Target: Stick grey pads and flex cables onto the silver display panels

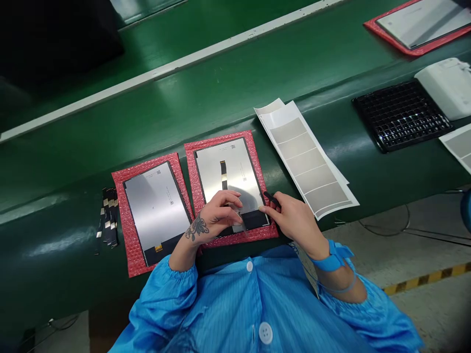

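Observation:
A display panel [209, 162] with a silver back lies on a red bubble-wrap bag [189, 157] in front of me. A flat flex cable [222, 169] runs down its middle, and its lower part is hidden by my left hand [222, 213]. The fingers of that hand are pinched over the panel's lower edge, with a small clear film [243, 223] at their tips. My right hand [294, 218] is closed around a slim black tool [271, 198], its kind unclear. Its fingertips touch the panel's lower right edge, near the black strip.
To the left lies a second display panel [156, 206] on red bubble wrap, beside a bunch of flex cables [109, 218]. Label sheets [312, 162] lie to the right. Farther right are a black grid tray [403, 113], a white device [447, 88] and another wrapped panel [423, 24].

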The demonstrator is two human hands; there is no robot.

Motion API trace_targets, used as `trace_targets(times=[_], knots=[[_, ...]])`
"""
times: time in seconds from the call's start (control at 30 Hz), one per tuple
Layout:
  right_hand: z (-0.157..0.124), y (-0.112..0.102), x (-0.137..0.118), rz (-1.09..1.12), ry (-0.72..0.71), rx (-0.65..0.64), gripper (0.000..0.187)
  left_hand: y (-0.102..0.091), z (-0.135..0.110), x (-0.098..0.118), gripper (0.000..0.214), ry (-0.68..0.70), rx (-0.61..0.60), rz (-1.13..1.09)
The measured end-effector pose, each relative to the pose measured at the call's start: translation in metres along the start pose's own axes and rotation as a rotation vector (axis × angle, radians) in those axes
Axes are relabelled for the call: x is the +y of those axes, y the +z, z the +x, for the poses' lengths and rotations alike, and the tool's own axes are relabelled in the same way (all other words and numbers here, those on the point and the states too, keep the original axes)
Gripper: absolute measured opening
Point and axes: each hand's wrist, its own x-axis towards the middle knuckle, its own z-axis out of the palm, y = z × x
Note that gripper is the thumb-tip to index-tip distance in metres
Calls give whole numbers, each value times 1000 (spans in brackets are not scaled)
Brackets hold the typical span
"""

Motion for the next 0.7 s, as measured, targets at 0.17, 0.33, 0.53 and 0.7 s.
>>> trace_targets(times=[0.17, 0.33, 0.53, 0.7], knots=[[-1, 0, -1, -5, 12, 0, 33, -2, -1, 0, 27, -39, -4, -88], [-1, -1, -2, -2, 10, -10, 34, -6, -5, -5, 19, -108, 137, -317], [-1, -1, -1, 10, 5, -8, 37, -4, -5, -8, 20, -136, 153, -389], [-2, 1, 0, 13, 4, 6, 36, -6, -7, -11, 17, -115, 246, -579]])
